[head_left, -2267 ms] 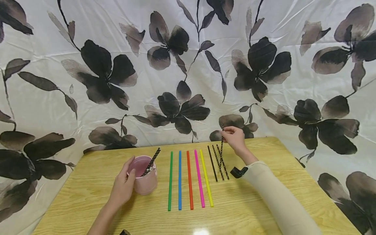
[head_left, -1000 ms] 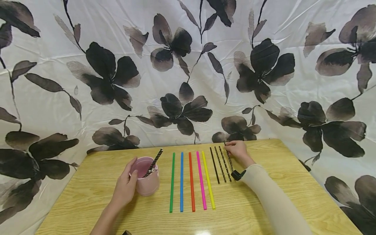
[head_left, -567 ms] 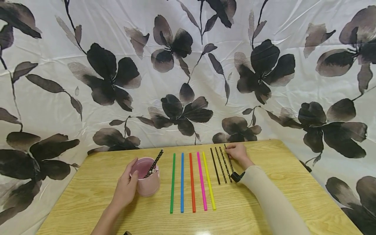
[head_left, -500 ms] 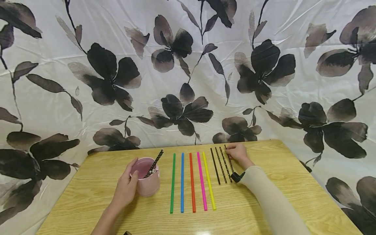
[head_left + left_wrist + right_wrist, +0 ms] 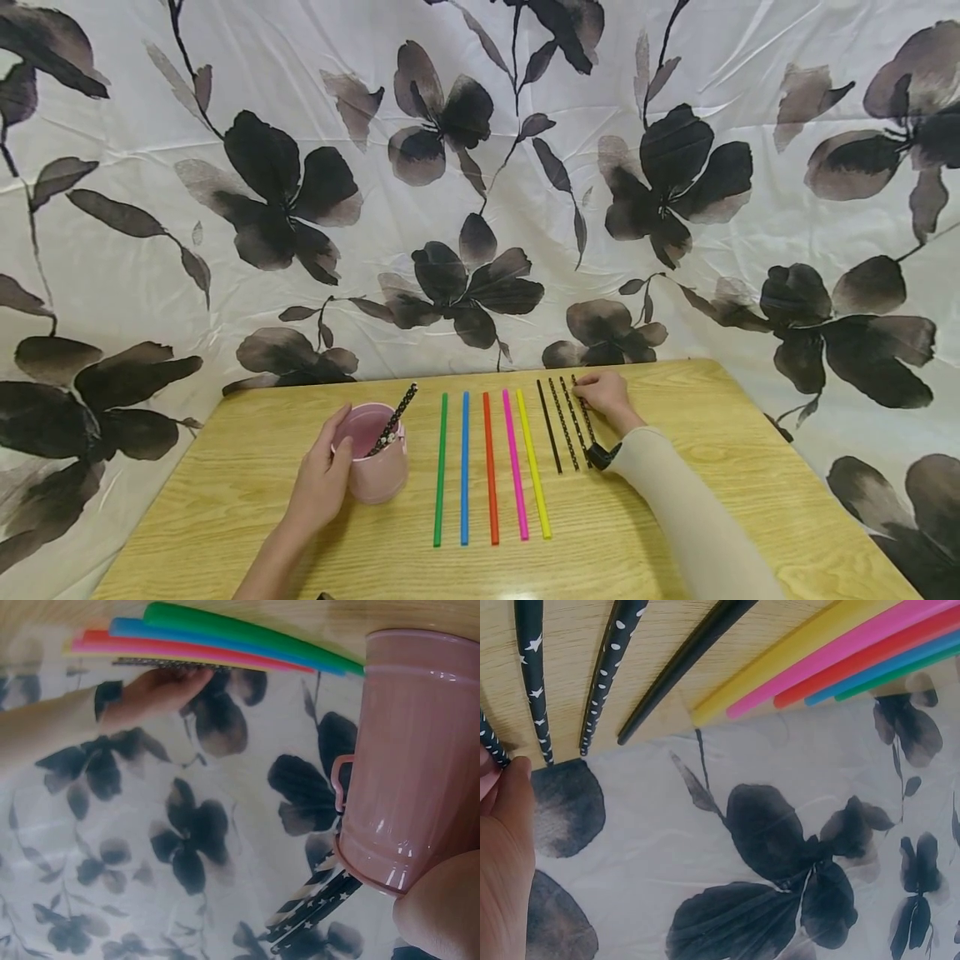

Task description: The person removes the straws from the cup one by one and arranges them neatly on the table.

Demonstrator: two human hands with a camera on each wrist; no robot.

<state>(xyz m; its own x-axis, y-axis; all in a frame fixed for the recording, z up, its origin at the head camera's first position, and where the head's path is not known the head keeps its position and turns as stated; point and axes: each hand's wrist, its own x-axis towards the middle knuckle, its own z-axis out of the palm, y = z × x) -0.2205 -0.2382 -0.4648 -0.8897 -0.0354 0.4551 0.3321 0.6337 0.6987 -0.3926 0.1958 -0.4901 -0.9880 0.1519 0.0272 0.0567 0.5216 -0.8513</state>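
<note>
My left hand (image 5: 318,483) grips the pink bucket (image 5: 378,479) from its left side, thumb near the rim. Several black patterned straws (image 5: 403,400) lean out of the bucket; star and stripe patterns show on these straws (image 5: 311,904) in the left wrist view. My right hand (image 5: 606,396) pinches the far end of a black white-dotted straw (image 5: 490,739), which lies at the right end of a row on the table. Left of it lie a star-patterned straw (image 5: 534,682), a dotted straw (image 5: 607,667) and a plain black straw (image 5: 682,671).
Longer coloured straws lie side by side between bucket and black straws: green (image 5: 441,471), blue (image 5: 465,471), red (image 5: 491,471), pink (image 5: 515,467) and yellow (image 5: 533,467). A floral cloth (image 5: 465,167) hangs behind the wooden table (image 5: 360,558).
My right hand has lowered the dotted straw from above the other black straws and laid it at the row's right end, fingers still on it. My left hand has stayed on the bucket.
</note>
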